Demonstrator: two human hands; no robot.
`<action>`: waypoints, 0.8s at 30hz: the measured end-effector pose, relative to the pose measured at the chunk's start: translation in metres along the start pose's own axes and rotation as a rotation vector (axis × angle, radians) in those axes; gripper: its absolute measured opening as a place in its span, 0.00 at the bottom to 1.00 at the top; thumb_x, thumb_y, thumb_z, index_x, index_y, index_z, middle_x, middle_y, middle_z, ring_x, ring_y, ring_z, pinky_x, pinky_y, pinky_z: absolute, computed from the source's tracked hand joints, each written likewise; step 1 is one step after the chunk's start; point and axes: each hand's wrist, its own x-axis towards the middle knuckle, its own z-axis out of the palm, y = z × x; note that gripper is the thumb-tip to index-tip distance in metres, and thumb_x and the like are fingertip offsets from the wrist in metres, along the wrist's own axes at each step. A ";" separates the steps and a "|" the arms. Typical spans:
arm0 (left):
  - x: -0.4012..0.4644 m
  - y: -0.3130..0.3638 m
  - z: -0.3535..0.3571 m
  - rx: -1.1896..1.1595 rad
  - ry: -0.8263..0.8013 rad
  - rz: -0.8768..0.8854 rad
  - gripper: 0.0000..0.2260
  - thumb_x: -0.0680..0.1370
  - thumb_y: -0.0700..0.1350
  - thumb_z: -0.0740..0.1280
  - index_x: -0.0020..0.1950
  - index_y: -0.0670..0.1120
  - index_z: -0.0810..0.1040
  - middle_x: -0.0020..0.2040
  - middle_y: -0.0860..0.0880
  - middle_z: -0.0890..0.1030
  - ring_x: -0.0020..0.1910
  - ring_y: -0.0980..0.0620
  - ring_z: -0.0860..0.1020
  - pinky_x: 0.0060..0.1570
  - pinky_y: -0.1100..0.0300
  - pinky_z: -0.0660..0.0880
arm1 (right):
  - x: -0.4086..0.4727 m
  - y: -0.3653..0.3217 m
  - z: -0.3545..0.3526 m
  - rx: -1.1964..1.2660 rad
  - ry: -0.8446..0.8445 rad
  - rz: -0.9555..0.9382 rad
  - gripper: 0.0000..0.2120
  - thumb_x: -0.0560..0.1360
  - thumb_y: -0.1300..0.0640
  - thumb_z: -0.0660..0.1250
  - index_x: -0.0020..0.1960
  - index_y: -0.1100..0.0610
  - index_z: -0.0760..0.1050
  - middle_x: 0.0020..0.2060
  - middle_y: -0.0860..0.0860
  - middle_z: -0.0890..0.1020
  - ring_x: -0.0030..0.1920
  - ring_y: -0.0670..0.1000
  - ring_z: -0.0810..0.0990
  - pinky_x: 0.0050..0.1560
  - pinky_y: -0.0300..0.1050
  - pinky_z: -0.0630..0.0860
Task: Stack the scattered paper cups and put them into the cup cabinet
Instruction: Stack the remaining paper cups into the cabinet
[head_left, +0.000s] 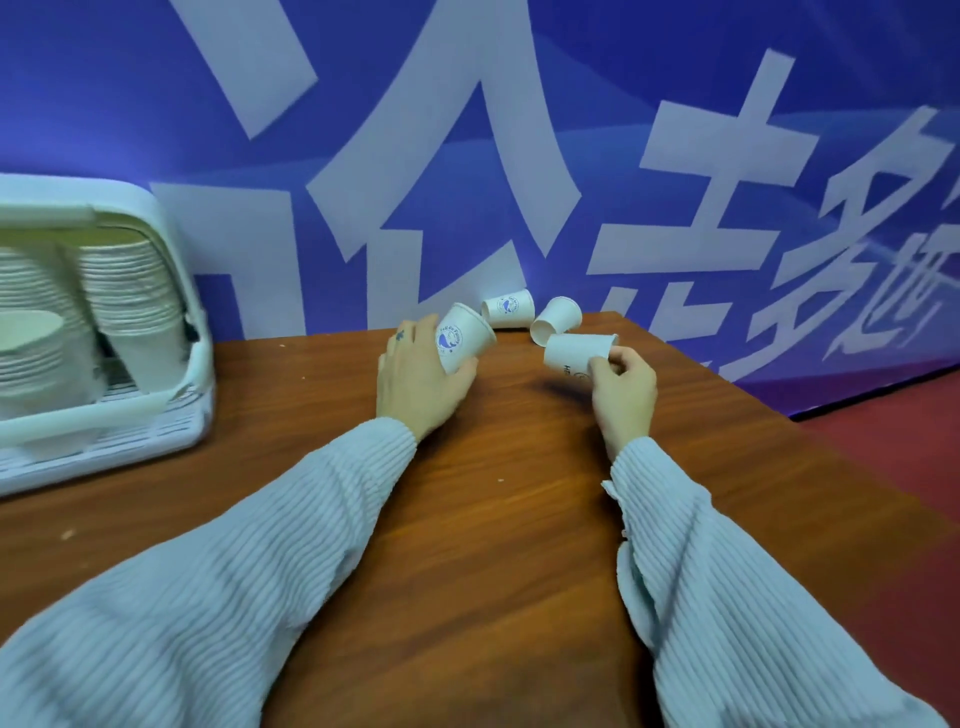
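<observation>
Left hand (415, 379) grips cup (464, 338); right hand (621, 387) pinches second cup (576, 353), seemingly. Gathering step; next, nest them together.

This looks like an event or exhibition space, perhaps a refreshment stand, though the narrow view leaves that uncertain. A blue banner (519, 156) with huge white characters fills the wall behind a wooden table (493, 519). Red floor (893, 441) shows at the right. A white plastic cabinet (171, 291) on the table holds stacks of paper cups (130, 280), and loose cups bear a printed blue logo (451, 340), as at a catered venue.
</observation>
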 end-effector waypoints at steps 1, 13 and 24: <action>-0.005 0.002 -0.014 -0.029 0.001 -0.024 0.33 0.76 0.59 0.69 0.77 0.47 0.65 0.66 0.46 0.73 0.64 0.45 0.73 0.62 0.48 0.72 | -0.012 -0.009 0.001 -0.012 -0.027 -0.020 0.07 0.77 0.58 0.66 0.52 0.53 0.81 0.46 0.44 0.83 0.51 0.46 0.81 0.50 0.45 0.82; -0.036 -0.049 -0.208 -0.032 0.261 -0.116 0.28 0.69 0.63 0.64 0.63 0.49 0.77 0.56 0.44 0.78 0.57 0.41 0.75 0.58 0.46 0.73 | -0.133 -0.158 0.102 0.111 -0.411 -0.372 0.06 0.76 0.58 0.70 0.52 0.53 0.82 0.42 0.43 0.83 0.45 0.42 0.80 0.44 0.35 0.74; -0.074 -0.132 -0.335 -0.103 0.617 -0.299 0.33 0.72 0.60 0.68 0.74 0.50 0.66 0.67 0.48 0.75 0.65 0.44 0.73 0.65 0.41 0.72 | -0.215 -0.236 0.220 0.109 -0.666 -0.618 0.10 0.80 0.54 0.69 0.59 0.50 0.85 0.51 0.44 0.87 0.53 0.45 0.83 0.57 0.46 0.80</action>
